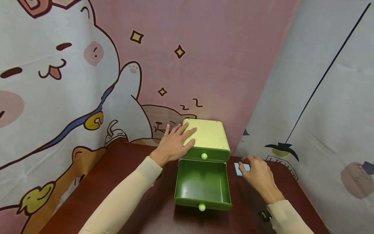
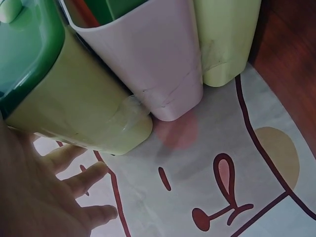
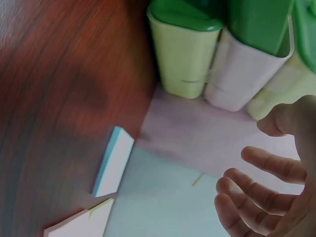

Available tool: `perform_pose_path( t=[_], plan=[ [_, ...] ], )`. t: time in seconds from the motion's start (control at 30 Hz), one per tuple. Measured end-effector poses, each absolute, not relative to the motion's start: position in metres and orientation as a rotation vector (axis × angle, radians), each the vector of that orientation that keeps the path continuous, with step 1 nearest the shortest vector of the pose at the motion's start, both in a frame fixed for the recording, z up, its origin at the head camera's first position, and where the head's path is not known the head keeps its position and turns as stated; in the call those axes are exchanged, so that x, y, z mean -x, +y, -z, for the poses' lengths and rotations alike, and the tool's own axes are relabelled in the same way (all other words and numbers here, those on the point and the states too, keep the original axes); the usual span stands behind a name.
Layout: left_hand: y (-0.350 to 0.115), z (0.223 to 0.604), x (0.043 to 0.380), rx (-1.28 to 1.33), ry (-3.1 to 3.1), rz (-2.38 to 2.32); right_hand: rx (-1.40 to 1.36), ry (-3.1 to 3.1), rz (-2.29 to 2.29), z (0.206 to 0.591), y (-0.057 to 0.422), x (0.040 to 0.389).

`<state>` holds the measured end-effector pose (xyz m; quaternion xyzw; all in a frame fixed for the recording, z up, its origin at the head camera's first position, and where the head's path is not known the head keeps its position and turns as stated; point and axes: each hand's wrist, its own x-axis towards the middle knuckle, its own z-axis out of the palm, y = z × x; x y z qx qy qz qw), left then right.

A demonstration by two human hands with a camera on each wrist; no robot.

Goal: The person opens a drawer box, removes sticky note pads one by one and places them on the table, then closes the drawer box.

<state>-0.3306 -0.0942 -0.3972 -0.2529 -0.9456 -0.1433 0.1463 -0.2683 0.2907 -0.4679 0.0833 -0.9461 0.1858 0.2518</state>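
A small drawer organizer (image 1: 208,135) with a pale yellow top and green drawer fronts stands at the back of the table. Its green drawer (image 1: 201,182), from a pinkish middle section (image 2: 143,59), is pulled out and shows a bare floor. My left hand (image 1: 173,144) rests on the organizer's top left edge with fingers spread. To the right of the organizer, my right hand (image 1: 258,174) hovers by a light blue paper pad (image 1: 238,171), fingers loosely bent and nothing between them. The right wrist view shows that blue pad (image 3: 113,163) apart from the fingers.
A pink pad (image 3: 69,224) and a pale yellow pad (image 3: 101,217) lie beside the blue one. The dark red-brown table (image 1: 125,188) meets a printed cartoon cloth (image 1: 222,58) behind the organizer, with more cloth along both sides.
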Motion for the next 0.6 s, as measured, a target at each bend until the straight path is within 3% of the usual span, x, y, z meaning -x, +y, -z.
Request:
perform_pose_path(
  t=[0.6],
  plan=[
    [-0.095,0.395,0.332,0.728,-2.707,0.364,-0.398,-2.300,-0.485,0.442,0.253,0.223]
  ],
)
